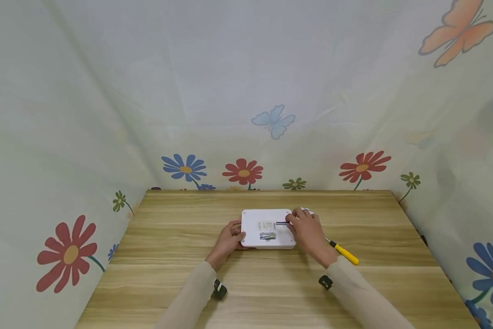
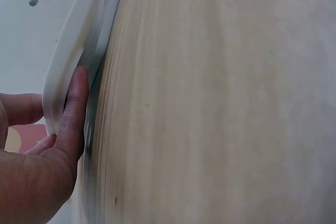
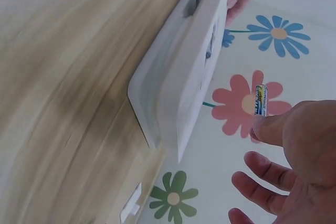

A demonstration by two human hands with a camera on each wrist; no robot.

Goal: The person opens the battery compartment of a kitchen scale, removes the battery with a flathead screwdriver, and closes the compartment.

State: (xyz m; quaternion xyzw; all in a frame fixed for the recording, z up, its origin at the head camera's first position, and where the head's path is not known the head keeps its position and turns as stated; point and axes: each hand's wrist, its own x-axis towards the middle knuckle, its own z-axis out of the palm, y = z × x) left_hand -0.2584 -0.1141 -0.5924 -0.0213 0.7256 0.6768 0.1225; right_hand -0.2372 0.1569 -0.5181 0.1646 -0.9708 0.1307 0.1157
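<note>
A white rectangular device (image 1: 250,219) lies on the table with its labelled, screwed side up. Its small battery compartment (image 1: 267,236) is uncovered, and something shiny, seemingly a battery, shows inside. My left hand (image 1: 228,240) grips the device's left edge, thumb on top and fingers beneath, as the left wrist view also shows. Over the device's right part, my right hand (image 1: 306,230) pinches a slim battery (image 3: 261,99) between thumb and fingertips. This battery is held above the surface, apart from the compartment. The other right fingers are loosely bent.
A screwdriver with a yellow handle (image 1: 347,254) lies to the right, its shaft partly behind my right hand. A small white piece (image 3: 131,203) rests on the wooden table (image 1: 180,214) beyond that hand. Flower-printed cloth walls (image 1: 213,137) enclose the table's back and sides.
</note>
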